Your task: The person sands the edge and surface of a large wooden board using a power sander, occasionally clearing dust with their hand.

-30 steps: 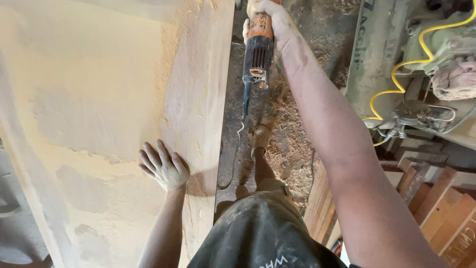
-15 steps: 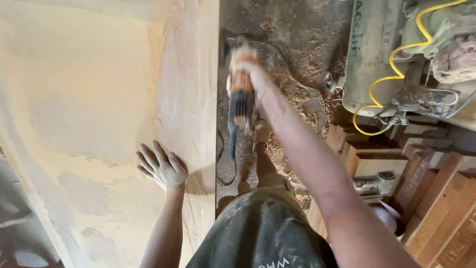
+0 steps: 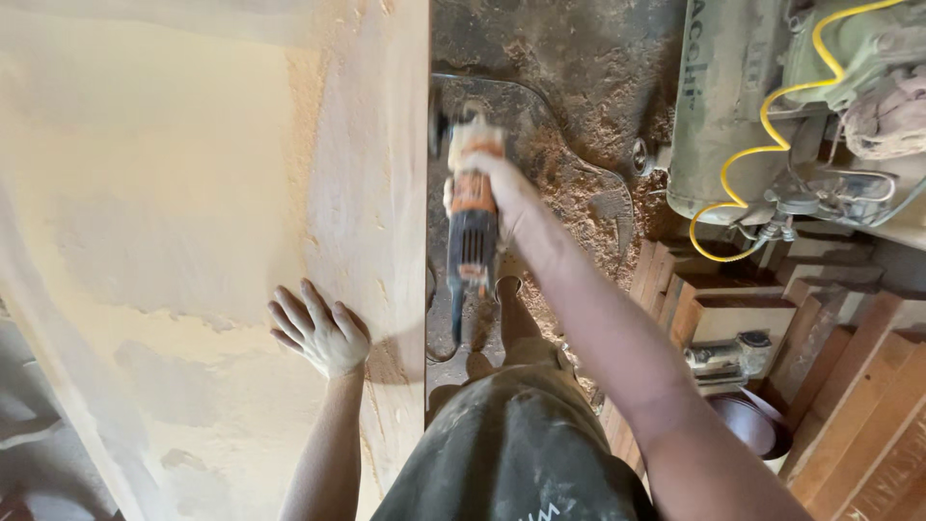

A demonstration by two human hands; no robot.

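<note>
A large pale wooden slab (image 3: 193, 241) fills the left half of the frame, and its long axis runs from the bottom of the frame to the top. Its right edge (image 3: 386, 193) is a rounded, raw face, seen as a vertical band near the centre of the frame. The angle grinder (image 3: 470, 207) is held just to the right of this edge, in the upper centre of the frame, and its body lies parallel to the slab's long axis, with the head toward the top and the cable end toward the bottom. Whether the head touches the edge cannot be told, because the tool is blurred.

The right hand (image 3: 506, 198) is closed around the orange and black body of the grinder, so this hand is the nearer one to the tool. The left hand (image 3: 323, 333) is laid flat on the slab top near the edge, at the lower centre left, with the fingers spread and pressed on the wood; it is well apart from the grinder.

The slab surface is matt and covered with fine yellow dust, with paler patches. The floor (image 3: 569, 125) at the right of the slab is dark and strewn with sawdust and shavings. A grey-green machine (image 3: 723, 106) with a coiled yellow hose (image 3: 762, 135) is seen at the upper right, and stacked reddish wooden boards (image 3: 858, 405) at the lower right
</note>
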